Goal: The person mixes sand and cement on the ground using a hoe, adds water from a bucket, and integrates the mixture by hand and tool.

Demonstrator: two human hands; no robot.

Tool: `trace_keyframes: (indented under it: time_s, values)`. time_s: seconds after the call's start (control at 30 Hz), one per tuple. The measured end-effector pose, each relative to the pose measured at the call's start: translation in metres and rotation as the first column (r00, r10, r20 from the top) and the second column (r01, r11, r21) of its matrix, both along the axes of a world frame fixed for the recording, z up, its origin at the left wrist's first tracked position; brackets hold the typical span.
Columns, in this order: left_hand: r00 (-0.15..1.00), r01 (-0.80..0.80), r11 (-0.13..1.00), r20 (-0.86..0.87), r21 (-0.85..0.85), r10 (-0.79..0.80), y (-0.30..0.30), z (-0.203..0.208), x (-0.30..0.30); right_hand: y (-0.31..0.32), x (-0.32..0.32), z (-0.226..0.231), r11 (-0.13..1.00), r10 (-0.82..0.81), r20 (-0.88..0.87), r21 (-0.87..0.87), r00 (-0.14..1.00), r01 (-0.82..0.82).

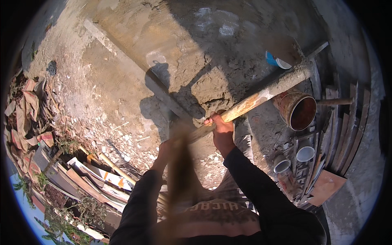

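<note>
Open ground [108,77] lies left of the long plank [122,59]; right edge crowded. Buckets: four (one blue [271,59], one rusty [295,109], two whitish [281,164]). Wooden handle [253,100], straight, mortar-crusted at far end, slants beside the crumbly mortar heap [210,87]. Right hand [223,130]: fingers wrapped round handle. Left hand [164,151]: partly hidden by blurred near end; finger state cannot be told.

One row of pale capital letters [216,206], partly unclear, stands across the person's shirt front [228,197].
</note>
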State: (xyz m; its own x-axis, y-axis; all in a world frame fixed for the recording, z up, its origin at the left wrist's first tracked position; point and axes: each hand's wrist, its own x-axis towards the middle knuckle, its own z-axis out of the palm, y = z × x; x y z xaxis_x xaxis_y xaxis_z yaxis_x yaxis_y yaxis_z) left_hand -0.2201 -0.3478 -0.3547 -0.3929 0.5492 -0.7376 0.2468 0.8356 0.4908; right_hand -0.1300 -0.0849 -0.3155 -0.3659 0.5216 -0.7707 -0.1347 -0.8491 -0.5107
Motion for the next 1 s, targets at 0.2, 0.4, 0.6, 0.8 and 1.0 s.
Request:
trace_keyframes:
  time_s: [0.2,0.4,0.6,0.8,1.0]
  values:
    - [0.986,-0.138,0.985,-0.106,-0.103,0.128,0.119,0.067,-0.023,0.221,0.038,-0.104,0.465,0.626,0.467,0.419,0.625,-0.780]
    - [0.789,-0.508,0.656,0.003,-0.558,0.614,0.186,0.010,0.037,0.387,0.089,-0.293,0.244,0.271,0.922,0.214,0.278,-0.946]
    - [0.394,-0.724,0.391,0.125,-0.569,0.911,0.216,-0.030,0.134,0.188,-0.016,-0.296,0.457,0.889,0.025,0.040,0.458,-0.889]
    - [0.614,-0.709,0.609,0.113,-0.357,0.781,0.137,-0.067,0.155,0.080,-0.070,-0.258,0.644,0.577,0.635,0.034,0.515,-0.764]
    - [0.755,-0.655,0.753,-0.106,-0.063,0.647,0.063,-0.081,0.176,0.042,-0.086,-0.173,0.653,0.521,0.394,0.388,0.757,-0.651]
